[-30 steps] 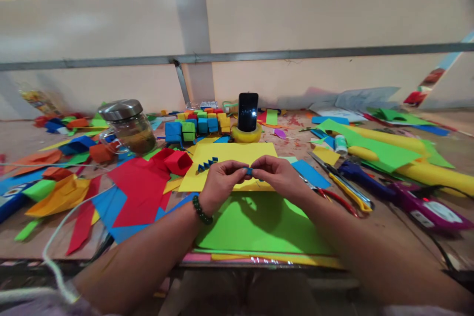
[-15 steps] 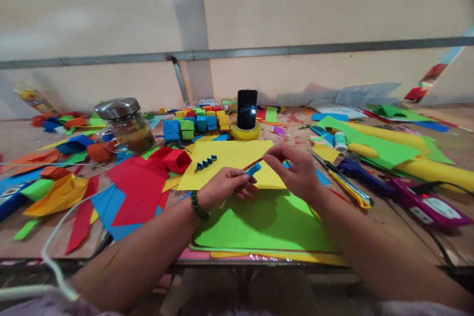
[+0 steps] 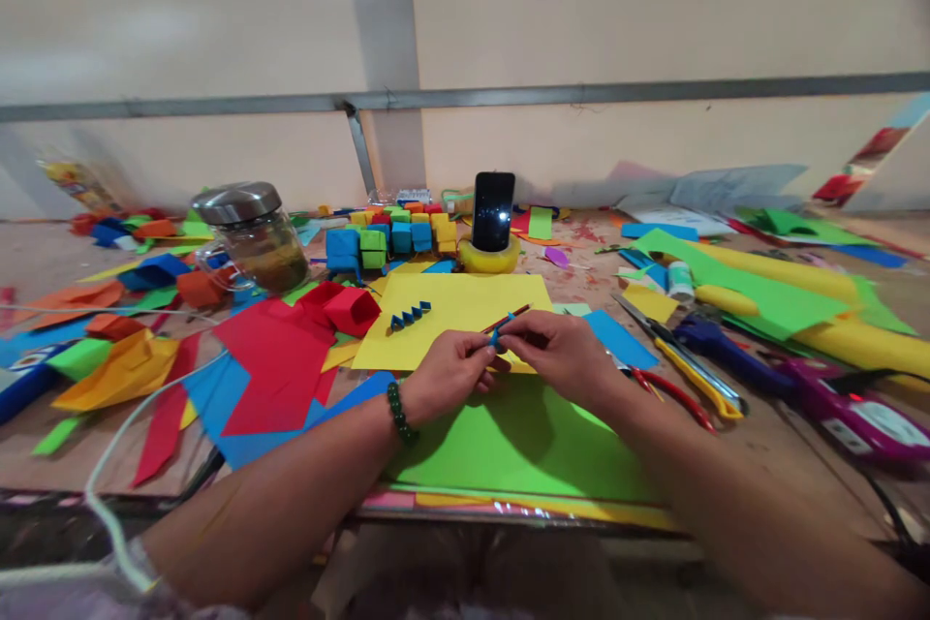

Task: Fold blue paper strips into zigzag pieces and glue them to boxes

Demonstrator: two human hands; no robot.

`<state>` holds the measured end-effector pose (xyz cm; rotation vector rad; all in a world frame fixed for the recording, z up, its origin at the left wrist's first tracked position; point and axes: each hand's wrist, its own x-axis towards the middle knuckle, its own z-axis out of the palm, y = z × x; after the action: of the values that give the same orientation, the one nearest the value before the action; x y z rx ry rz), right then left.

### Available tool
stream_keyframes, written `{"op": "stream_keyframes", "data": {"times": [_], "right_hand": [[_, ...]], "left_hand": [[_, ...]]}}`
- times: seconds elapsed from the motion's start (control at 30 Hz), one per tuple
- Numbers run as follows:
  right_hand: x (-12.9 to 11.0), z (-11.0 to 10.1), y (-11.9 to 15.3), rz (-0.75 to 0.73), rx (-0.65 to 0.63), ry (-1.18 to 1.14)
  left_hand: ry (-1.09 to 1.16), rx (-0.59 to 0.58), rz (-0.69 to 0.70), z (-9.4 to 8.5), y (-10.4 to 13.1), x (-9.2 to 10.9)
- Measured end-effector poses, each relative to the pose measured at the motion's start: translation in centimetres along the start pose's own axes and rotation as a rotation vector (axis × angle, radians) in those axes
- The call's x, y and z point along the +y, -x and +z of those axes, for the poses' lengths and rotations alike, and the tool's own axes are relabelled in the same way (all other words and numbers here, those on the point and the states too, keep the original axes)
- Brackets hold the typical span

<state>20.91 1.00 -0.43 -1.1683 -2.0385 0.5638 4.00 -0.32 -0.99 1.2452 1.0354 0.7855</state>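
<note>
Between my two hands is a small blue paper piece, partly covered by the fingers. My left hand pinches it from the left, with a green bead bracelet on the wrist. From the right, the fingertips of my right hand press on the same piece. Both hands are over a yellow sheet and the green sheet in front of it. A zigzag-folded blue strip lies on the yellow sheet. Just beyond my fingers lies a thin dark red pencil-like stick.
Behind the yellow sheet, a phone stands in a yellow holder. Left are paper cubes, a glass jar and red paper. A yellow cutter, red-handled pliers and a purple tool lie right.
My right hand has come down and left to my left hand, and its fingers now touch the blue piece. The red-handled pliers are now more exposed. The view has shifted slightly.
</note>
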Motion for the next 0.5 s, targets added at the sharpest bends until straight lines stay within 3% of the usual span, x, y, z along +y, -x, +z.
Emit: {"op": "stream_keyframes", "data": {"times": [0.17, 0.5], "right_hand": [[-0.72, 0.29, 0.01, 0.042, 0.025, -0.010], [-1.05, 0.08, -0.14, 0.055, -0.057, 0.005]], "left_hand": [[-0.061, 0.020, 0.058, 0.03, -0.02, -0.28], [-0.187, 0.051, 0.157, 0.04, -0.21, -1.02]]}}
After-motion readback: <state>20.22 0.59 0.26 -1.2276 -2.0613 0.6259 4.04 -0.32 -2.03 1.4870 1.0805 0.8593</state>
